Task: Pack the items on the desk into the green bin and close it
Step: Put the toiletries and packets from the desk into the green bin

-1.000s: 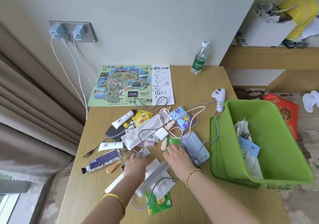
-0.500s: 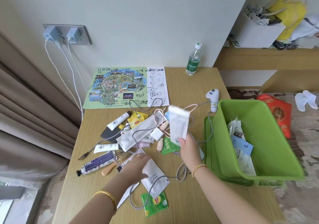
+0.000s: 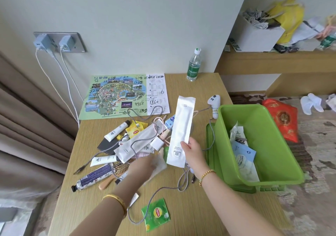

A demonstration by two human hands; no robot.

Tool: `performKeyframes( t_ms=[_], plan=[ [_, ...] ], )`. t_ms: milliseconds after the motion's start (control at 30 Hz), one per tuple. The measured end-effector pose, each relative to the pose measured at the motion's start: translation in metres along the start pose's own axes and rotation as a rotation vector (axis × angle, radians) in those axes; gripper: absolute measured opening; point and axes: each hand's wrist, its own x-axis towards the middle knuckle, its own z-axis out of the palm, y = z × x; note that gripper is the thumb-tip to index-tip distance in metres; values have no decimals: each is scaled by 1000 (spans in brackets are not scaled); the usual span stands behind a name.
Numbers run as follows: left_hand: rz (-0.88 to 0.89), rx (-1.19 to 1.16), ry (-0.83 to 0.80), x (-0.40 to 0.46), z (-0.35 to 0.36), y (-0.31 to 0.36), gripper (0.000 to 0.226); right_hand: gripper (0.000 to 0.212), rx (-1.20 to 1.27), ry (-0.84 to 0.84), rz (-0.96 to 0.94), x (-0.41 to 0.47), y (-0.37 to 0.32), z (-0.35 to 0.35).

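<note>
My right hand (image 3: 193,151) pinches the lower end of a long white packet (image 3: 181,130) and holds it upright above the desk, just left of the green bin (image 3: 272,155). The bin sits tilted at the desk's right edge on its green lid (image 3: 211,144), with papers and sachets inside. My left hand (image 3: 143,166) is blurred over a small white sachet (image 3: 160,165) beside the pile; its grip is unclear. The pile holds tubes, a hairbrush (image 3: 116,172), Lipton tea bags, cables and another long white packet (image 3: 134,144).
A green Lipton sachet (image 3: 156,214) and a grey cable (image 3: 163,190) lie near the desk's front. A map sheet (image 3: 116,95), a water bottle (image 3: 194,65) and a white controller (image 3: 214,104) stand farther back. Chargers hang from the wall socket (image 3: 60,41) at left.
My right hand has lifted the long white packet out of the pile and raised it upright toward the bin. My left hand has shifted right over the small white sachet.
</note>
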Motion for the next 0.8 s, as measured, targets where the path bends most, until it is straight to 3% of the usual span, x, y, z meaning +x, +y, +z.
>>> performKeyframes(
  t_ms=[133,233,433,533,600,700,800],
  plan=[
    [-119,-591,253,3,-48,16,32,22,-6,97,-143,-4,-27,-10],
    [-88,-941,265,5,-76,52,28,23,-42,225,-265,-3,-47,-26],
    [94,-1095,285,8,-94,163,41,17,-179,597,-328,-12,-58,-114],
    [199,-894,227,6,-85,216,26,21,-449,751,-245,-26,-39,-168],
    [288,-718,151,6,-70,242,27,21,-630,833,-189,-36,-22,-195],
    [380,-477,81,5,-43,266,38,17,-871,811,-109,-44,-3,-213],
    [465,-64,93,4,-23,273,44,19,-897,777,-86,-45,6,-213]
  ],
)
